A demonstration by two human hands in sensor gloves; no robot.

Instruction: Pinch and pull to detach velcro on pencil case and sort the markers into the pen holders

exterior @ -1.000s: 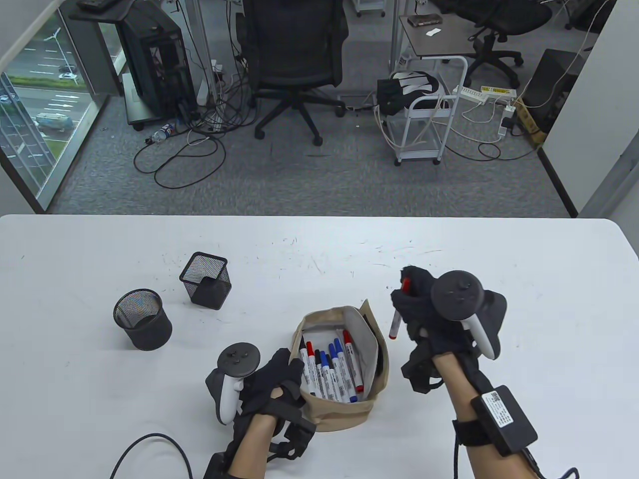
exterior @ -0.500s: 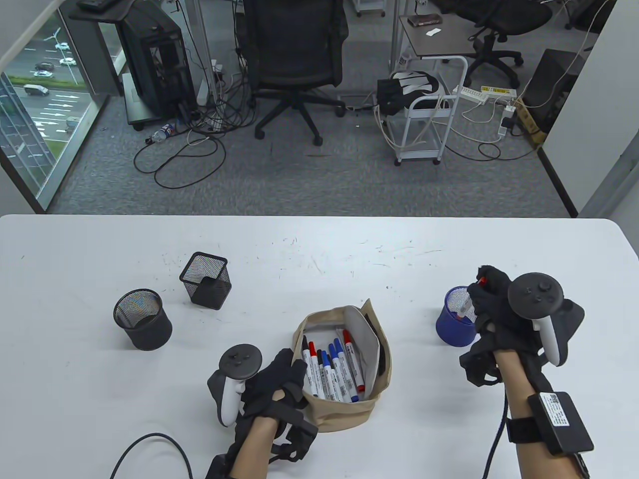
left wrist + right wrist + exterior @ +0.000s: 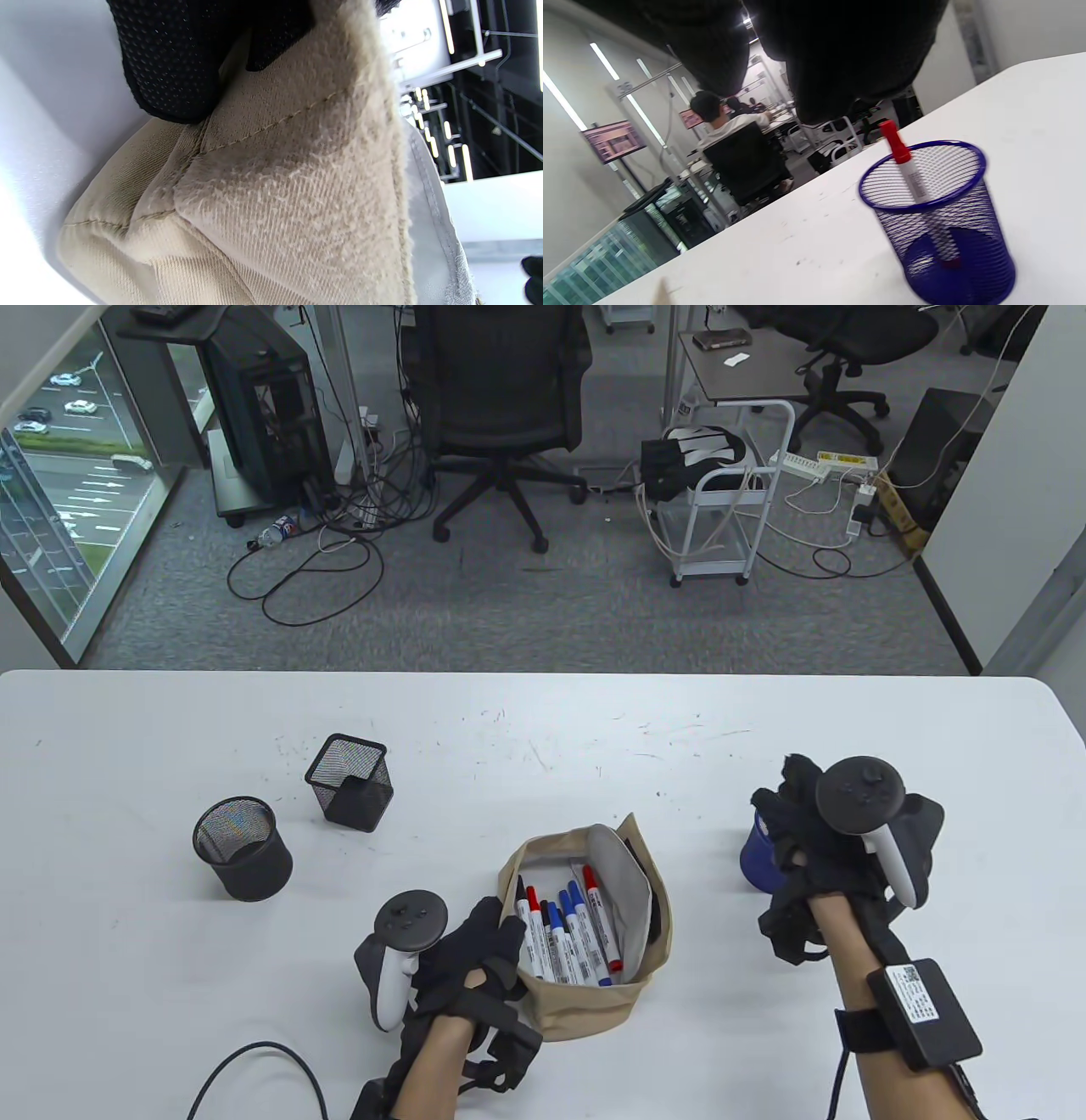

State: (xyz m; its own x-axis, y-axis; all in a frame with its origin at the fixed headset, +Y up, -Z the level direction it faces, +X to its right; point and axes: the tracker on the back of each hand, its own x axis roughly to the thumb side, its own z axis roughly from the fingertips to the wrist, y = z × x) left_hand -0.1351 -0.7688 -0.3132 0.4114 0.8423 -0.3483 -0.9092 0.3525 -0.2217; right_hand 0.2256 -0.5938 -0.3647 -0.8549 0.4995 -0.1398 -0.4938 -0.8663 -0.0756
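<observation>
The beige pencil case [image 3: 585,1010] stands open at the front middle of the table, with several red, blue and black markers [image 3: 564,937] lying inside. My left hand [image 3: 505,933] grips its near-left rim; in the left wrist view a gloved finger [image 3: 169,63] presses on the fuzzy beige fabric [image 3: 275,190]. My right hand [image 3: 776,810] hovers over the blue mesh pen holder [image 3: 751,861], mostly hiding it. In the right wrist view a red-capped marker [image 3: 910,173] leans inside that holder [image 3: 941,237], just below my fingers [image 3: 831,63], which do not touch it.
A round black mesh holder [image 3: 242,848] and a square black mesh holder [image 3: 349,780] stand at the left of the white table [image 3: 543,729]. A black cable [image 3: 254,1060] loops near the front edge by my left arm.
My right hand carried a red marker right to the blue holder and let it go inside; the hand has now drifted back left over the holder. The left hand stayed on the case.
</observation>
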